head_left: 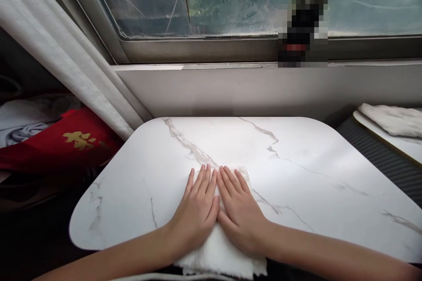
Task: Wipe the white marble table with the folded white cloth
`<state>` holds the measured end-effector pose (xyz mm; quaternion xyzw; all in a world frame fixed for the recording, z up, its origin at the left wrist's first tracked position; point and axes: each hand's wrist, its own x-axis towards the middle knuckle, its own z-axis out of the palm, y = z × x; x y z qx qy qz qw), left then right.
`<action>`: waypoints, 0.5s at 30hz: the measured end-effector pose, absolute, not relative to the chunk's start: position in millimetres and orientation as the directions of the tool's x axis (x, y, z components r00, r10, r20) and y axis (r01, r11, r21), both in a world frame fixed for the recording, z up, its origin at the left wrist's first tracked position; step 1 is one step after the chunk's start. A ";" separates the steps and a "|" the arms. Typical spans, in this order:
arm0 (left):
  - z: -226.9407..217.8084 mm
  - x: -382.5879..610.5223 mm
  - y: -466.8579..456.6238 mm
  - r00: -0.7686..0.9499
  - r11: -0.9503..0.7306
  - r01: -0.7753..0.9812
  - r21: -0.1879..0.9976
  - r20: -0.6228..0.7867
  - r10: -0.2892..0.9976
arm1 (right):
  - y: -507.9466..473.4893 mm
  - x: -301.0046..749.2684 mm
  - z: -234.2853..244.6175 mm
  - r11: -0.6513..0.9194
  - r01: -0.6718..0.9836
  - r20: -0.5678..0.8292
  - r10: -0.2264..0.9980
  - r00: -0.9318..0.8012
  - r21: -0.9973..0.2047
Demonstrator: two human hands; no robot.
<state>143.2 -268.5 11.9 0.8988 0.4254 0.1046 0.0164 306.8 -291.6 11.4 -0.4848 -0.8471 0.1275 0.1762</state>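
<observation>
A white folded cloth (219, 252) lies at the near edge of a white marble-patterned table (296, 175), its near end hanging over the edge. My left hand (198, 210) and my right hand (239, 213) rest side by side flat on the cloth, palms down, fingers stretched forward and close together. The thumbs touch in the middle. Neither hand grips anything.
A window and grey sill (231, 68) run behind the table. A white curtain (66, 61) hangs at the left above a red fabric item (66, 142) with gold characters. At the right, a second table (392, 138) carries another white cloth (394, 118).
</observation>
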 end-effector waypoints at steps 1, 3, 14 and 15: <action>10.6 141.6 -263.7 0.602 -0.624 0.774 0.112 0.175 0.779 | -285.0 302.7 11.5 0.504 0.779 0.181 0.863 -0.472 -0.374; 8.3 138.6 -243.4 0.568 -0.589 0.801 0.106 0.175 0.804 | -263.0 294.6 11.5 0.505 0.791 0.185 0.863 -0.470 -0.345; 11.0 119.6 -46.9 0.407 -0.443 0.887 0.133 0.229 0.884 | -80.7 245.8 4.5 0.309 0.929 0.346 0.910 -0.226 -0.206; 11.3 118.7 -39.2 0.388 -0.431 0.893 0.130 0.261 0.884 | -72.0 243.7 3.6 0.308 0.930 0.356 0.907 -0.224 -0.200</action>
